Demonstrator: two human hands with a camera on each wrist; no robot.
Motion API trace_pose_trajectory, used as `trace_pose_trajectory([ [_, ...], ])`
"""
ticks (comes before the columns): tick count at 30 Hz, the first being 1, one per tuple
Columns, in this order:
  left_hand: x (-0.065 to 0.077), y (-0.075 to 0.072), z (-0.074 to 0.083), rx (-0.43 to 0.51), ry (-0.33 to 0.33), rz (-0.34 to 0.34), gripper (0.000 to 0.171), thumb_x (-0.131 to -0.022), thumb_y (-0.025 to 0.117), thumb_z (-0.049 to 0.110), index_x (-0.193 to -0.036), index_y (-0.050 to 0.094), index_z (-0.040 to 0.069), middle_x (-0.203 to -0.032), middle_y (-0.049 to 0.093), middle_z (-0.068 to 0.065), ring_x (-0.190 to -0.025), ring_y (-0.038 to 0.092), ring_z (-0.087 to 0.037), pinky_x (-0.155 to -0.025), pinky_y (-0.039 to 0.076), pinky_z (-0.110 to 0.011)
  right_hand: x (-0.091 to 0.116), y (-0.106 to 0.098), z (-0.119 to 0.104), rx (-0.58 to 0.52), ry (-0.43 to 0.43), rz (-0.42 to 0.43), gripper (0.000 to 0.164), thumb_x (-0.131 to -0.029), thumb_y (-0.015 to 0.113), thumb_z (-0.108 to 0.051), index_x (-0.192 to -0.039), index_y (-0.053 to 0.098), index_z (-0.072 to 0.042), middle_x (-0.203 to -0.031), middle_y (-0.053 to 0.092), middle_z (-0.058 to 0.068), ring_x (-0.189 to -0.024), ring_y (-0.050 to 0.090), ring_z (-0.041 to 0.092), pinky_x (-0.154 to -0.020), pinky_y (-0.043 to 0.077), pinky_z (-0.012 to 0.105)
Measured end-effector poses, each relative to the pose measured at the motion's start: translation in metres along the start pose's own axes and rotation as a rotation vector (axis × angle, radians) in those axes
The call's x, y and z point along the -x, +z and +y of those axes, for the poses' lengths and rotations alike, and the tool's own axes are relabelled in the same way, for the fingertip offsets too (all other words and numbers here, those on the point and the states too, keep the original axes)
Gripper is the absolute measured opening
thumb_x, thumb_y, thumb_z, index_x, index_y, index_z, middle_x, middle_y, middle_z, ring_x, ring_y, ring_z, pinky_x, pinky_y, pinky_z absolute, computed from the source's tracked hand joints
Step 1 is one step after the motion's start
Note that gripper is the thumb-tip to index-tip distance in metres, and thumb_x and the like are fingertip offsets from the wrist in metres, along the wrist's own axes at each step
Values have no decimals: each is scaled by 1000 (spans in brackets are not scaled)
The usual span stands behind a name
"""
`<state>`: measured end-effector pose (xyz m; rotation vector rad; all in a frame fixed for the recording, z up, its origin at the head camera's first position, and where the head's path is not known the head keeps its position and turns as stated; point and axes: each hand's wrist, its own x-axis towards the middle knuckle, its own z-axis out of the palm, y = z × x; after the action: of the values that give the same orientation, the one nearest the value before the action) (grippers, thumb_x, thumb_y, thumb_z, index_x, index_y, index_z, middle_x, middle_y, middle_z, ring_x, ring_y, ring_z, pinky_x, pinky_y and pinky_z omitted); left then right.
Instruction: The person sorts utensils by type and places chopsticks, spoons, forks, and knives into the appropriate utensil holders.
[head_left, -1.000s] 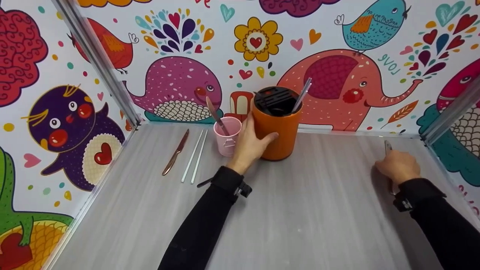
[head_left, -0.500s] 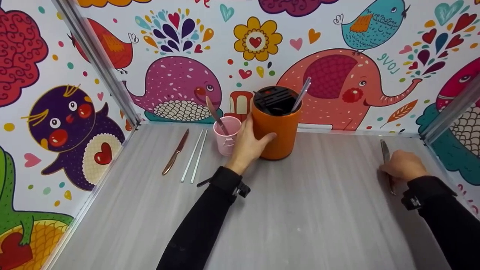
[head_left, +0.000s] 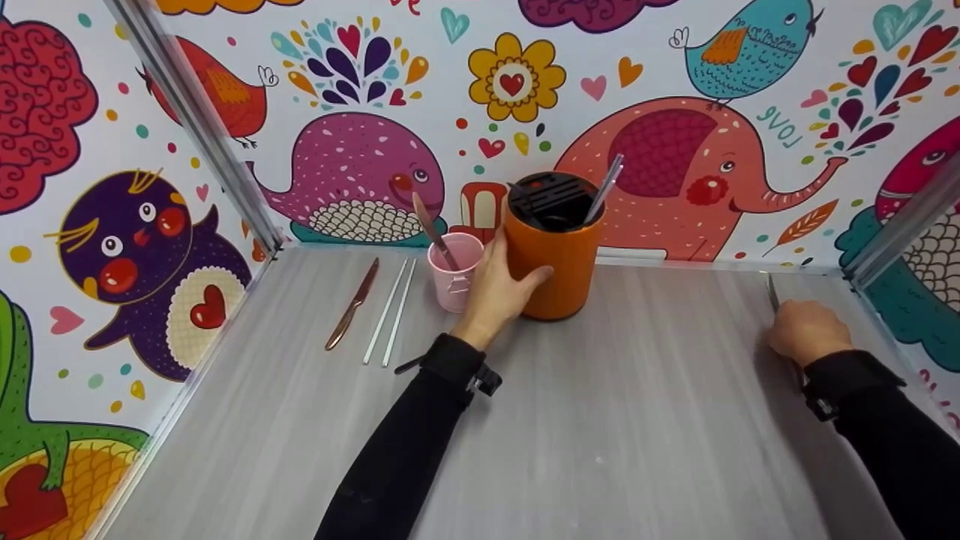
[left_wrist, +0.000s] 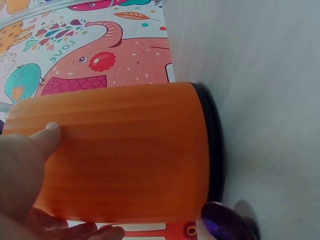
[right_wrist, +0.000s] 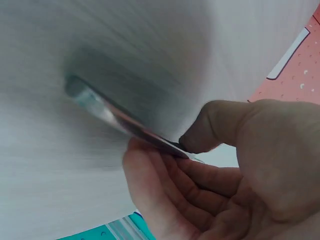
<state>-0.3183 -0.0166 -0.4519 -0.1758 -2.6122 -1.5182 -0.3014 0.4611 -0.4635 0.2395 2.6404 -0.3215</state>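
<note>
My left hand (head_left: 501,289) grips the orange cylindrical knife block (head_left: 559,270) from its left side, thumb across the front. The block's black slotted top (head_left: 551,199) faces up, with pale slender sticks (head_left: 609,184) rising from its right side. In the left wrist view the block's orange wall (left_wrist: 125,155) fills the middle, thumb lying on it. On the right, my right hand (head_left: 810,330) pinches a shiny metal table knife (right_wrist: 120,117) between thumb and fingers. Its blade points toward the back wall; the handle end hangs close over the table, casting a shadow.
Left of the block stands a pink bucket (head_left: 452,281) with a copper-coloured knife (head_left: 431,229) leaning in it. Another copper-coloured knife (head_left: 352,304) and two white chopsticks (head_left: 390,311) lie on the grey table (head_left: 600,435). Printed cartoon walls (head_left: 517,90) enclose the back and sides.
My right hand has shifted slightly right with the table knife, and the knife's tilt in its fingers has altered. My left hand and the knife block stay in place.
</note>
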Motion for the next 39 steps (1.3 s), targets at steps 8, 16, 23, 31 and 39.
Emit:
trace_pose_trajectory([
  [8, 3, -5, -6, -38, 41, 23, 89, -103, 79, 41, -175, 33, 15, -176, 45, -8, -162, 47, -25, -136, 36, -47, 7, 8, -12, -1, -39, 72, 45, -101, 73, -26, -112, 67, 17, -80, 61, 19, -77, 62, 36, -60, 51, 36],
  [16, 13, -22, -16, 87, 248, 304, 39, -106, 75, 23, -140, 74, 4, -134, 78, -15, -120, 79, -27, -109, 63, -40, 27, 19, -55, 106, -215, 121, 39, -100, 77, -22, -112, 68, 15, -83, 64, 19, -77, 61, 34, -65, 51, 38],
  [23, 18, -37, -32, 149, 234, 574, 20, -106, 66, 10, -122, 75, 3, -115, 76, -12, -97, 71, -21, -89, 63, -33, 54, 45, -108, 272, -442, 354, 17, -92, 84, -9, -95, 76, 5, -76, 69, 14, -66, 58, 28, -64, 58, 49],
  [31, 17, -41, -58, 196, 40, 636, 33, -108, 53, 5, -139, 61, 2, -135, 60, -17, -127, 59, -28, -112, 57, -43, 79, 67, -165, 239, -638, 469, 10, -88, 85, -6, -85, 77, -2, -71, 70, 7, -60, 56, 20, -60, 60, 43],
  [39, 11, -55, -72, 157, -98, 473, 57, -106, 46, 7, -163, 46, -1, -162, 55, -24, -154, 52, -37, -132, 41, -52, 85, 76, -236, 95, -824, 490, 13, -90, 83, -10, -83, 72, -9, -70, 64, 1, -61, 52, 15, -59, 52, 32],
])
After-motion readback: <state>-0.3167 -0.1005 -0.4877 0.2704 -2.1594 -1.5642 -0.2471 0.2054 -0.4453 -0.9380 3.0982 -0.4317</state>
